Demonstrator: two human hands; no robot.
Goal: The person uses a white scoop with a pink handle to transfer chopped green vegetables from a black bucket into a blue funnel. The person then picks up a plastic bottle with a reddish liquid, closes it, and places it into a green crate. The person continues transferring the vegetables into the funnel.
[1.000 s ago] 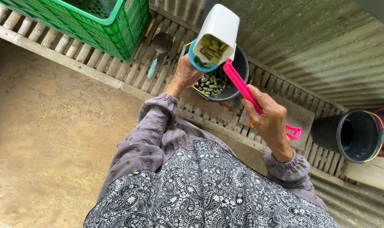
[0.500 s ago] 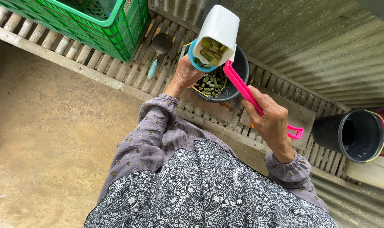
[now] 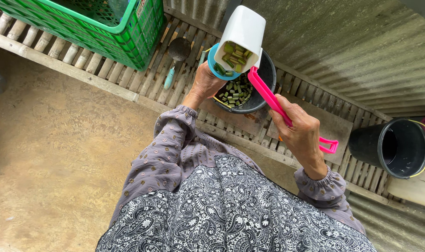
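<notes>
The white scoop (image 3: 242, 35) with the pink handle (image 3: 273, 100) is tipped up over a dark bowl (image 3: 263, 79), mouth facing the camera, and it's got a pile of chopped green stem pieces (image 3: 235, 53) sitting in it. More of the same pieces are already down in the bowl. The right hand (image 3: 301, 133) has its fingers curled tight around the pink handle about halfway along. The left hand (image 3: 207, 84) is up at a blue ring-shaped rim (image 3: 214, 63) by the scoop's mouth, fingers wrapped on it, though I honestly can't tell how tight that grip is from this angle.

What could go sideways, imo: the scoop hangs partly past the bowl's edge, so if it tilts further some pieces would likely miss the bowl and drop through the gaps in the slats. The bowl also sits near the front edge, so a bump might shove it off.

The counter (image 3: 128, 77) is a slatted wooden bench, with a flat board (image 3: 336, 126) under the right hand. A green plastic crate (image 3: 123, 32) sits to the left, a small trowel with a teal handle (image 3: 172, 63) lies beside it, and a black bucket (image 3: 394, 147) stands off to the right. Corrugated metal wall (image 3: 338, 46) behind, bare concrete floor (image 3: 49, 140) below.
</notes>
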